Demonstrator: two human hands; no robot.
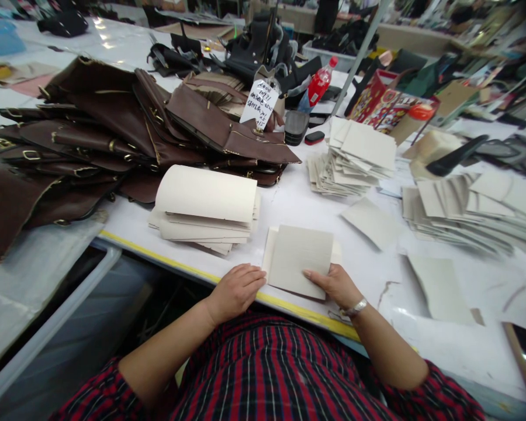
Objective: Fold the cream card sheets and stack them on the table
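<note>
So a big white table with a yellow near edge [287, 204] is holding a floppy heap of dark brown leather bags [103, 117] over on the far left, with a stack of curling cream rectangular sheets [206, 193] sitting just nearer. By the near edge, a flat grey square card [300, 257] is lying over a paler sheet [270, 247]; the right hand [336, 286] is pinching its right side, thumb on top, while the left hand [236, 292] is resting fingers-together by its near left corner.
</note>
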